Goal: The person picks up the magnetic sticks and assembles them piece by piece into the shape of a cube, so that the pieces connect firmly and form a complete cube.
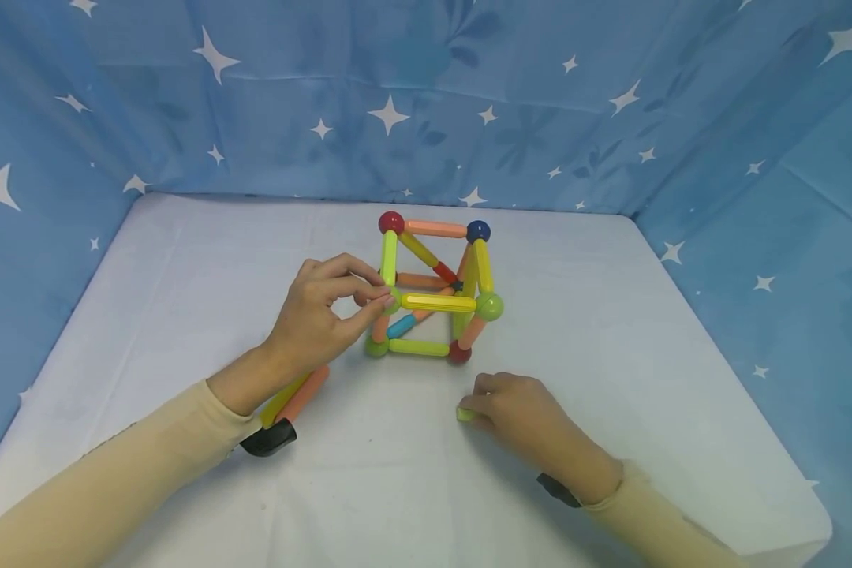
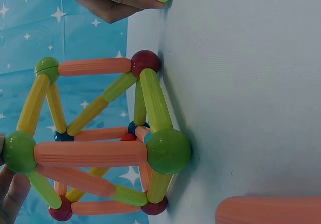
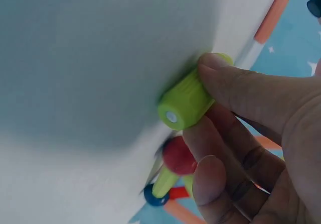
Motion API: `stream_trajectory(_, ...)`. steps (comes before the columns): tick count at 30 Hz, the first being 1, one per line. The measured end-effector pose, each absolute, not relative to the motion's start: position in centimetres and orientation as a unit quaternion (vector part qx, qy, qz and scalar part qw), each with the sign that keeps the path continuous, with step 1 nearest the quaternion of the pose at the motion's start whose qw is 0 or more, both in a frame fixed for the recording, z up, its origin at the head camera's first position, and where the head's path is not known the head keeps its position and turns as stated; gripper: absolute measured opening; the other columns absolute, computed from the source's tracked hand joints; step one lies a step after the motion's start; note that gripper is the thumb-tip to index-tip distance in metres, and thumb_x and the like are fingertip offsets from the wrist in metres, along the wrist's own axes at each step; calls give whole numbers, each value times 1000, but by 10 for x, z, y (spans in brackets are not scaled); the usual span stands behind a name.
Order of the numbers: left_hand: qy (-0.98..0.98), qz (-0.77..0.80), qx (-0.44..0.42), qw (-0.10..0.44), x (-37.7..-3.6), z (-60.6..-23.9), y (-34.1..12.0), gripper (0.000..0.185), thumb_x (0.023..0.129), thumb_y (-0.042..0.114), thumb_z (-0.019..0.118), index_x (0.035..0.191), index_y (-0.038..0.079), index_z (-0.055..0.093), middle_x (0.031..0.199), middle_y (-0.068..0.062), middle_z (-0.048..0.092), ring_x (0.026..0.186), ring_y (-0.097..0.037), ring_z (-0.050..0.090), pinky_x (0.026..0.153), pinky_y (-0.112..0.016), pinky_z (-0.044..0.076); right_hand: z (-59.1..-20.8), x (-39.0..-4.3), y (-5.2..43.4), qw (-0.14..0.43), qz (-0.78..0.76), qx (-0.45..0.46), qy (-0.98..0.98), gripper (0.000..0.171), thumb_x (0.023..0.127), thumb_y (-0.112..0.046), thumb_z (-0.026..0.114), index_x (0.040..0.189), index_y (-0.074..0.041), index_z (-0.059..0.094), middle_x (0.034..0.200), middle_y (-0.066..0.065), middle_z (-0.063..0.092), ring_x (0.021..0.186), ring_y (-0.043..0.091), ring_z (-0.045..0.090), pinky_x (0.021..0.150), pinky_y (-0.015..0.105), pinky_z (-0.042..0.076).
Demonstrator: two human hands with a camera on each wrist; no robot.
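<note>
A cube-shaped frame of coloured sticks and balls stands on the white table, with a yellow stick point(image 1: 439, 303) along its top front edge. My left hand point(image 1: 319, 312) pinches the light green ball point(image 2: 19, 152) at the frame's top front left corner. To the right of that stick sits another green ball point(image 1: 489, 306). Low over the table, in front of the frame, my right hand point(image 1: 521, 418) holds a short green stick point(image 3: 186, 102) between thumb and fingers. One end of this stick shows a small silvery disc. The red ball point(image 1: 459, 352) at the bottom front right corner is nearest to it.
An orange stick point(image 1: 307, 393) and a yellow stick point(image 1: 282, 401) lie side by side on the table, partly beneath my left wrist. A blue curtain point(image 1: 397, 71) with white stars hangs behind the table point(image 1: 610, 315) and along its sides.
</note>
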State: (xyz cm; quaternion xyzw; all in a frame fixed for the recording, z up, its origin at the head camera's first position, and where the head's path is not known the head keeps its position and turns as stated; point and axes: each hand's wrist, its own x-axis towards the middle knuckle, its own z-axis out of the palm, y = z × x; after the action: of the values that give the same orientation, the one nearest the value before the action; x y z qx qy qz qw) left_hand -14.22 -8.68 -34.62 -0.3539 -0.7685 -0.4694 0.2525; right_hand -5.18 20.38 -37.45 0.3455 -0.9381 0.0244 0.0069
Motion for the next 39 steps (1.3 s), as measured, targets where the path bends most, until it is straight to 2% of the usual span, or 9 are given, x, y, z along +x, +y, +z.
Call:
stream_trajectory(5,-767,-472,-356,249,-143,-346,-86,9,84,13,84,78,10,78,95,3,68,80,-13,61,78,-39,34,-378,-50,192,10,38,385,-922,19,80,-14,87,96,-20,79,81,-7,59,69,9,52,68,24,51)
stream_trajectory(13,-766,-476,-356,246,-143,-348,-87,17,84,14,84,70,14,74,95,5,68,87,-14,60,78,-38,33,-374,-45,167,-113,93,431,-890,18,89,-21,80,107,-22,78,95,-13,65,86,2,60,82,22,51)
stream_trajectory(18,-766,-477,-354,246,-142,-348,-86,18,84,14,84,70,14,73,95,4,68,88,-15,60,77,-37,33,-372,-43,159,-128,123,431,-885,18,93,-22,77,111,-22,74,100,-16,64,91,-2,59,85,21,50)
stream_trajectory(21,-765,-477,-355,246,-143,-347,-86,18,84,14,84,70,14,73,95,5,68,88,-15,60,77,-37,33,-368,-49,158,-71,139,406,-900,20,92,-20,78,111,-21,72,101,-14,66,90,1,62,82,23,52)
stream_trajectory(26,-766,-474,-356,248,-142,-347,-87,16,84,14,84,71,13,74,95,5,68,88,-15,60,77,-37,33,-364,-68,159,133,85,354,-922,28,83,-19,87,106,-14,71,96,-3,73,69,11,65,62,28,53)
stream_trajectory(29,-767,-472,-357,248,-142,-347,-87,15,84,14,84,72,13,75,96,4,69,87,-15,61,77,-37,33,-365,-77,159,206,35,332,-920,27,84,-18,85,105,-11,69,93,2,75,58,14,63,51,26,48)
stream_trajectory(36,-767,-464,-365,253,-143,-346,-87,13,84,14,84,74,11,76,95,3,68,83,-15,61,77,-40,34,-369,-86,159,252,-43,320,-912,14,92,-12,74,97,-4,64,73,4,68,43,10,44,39,22,32)
stream_trajectory(39,-768,-462,-364,254,-143,-345,-87,12,84,14,84,76,10,77,95,2,68,80,-14,60,77,-40,34,-371,-88,158,256,-51,313,-913,14,90,-11,75,95,-3,64,73,5,68,43,10,46,38,22,33)
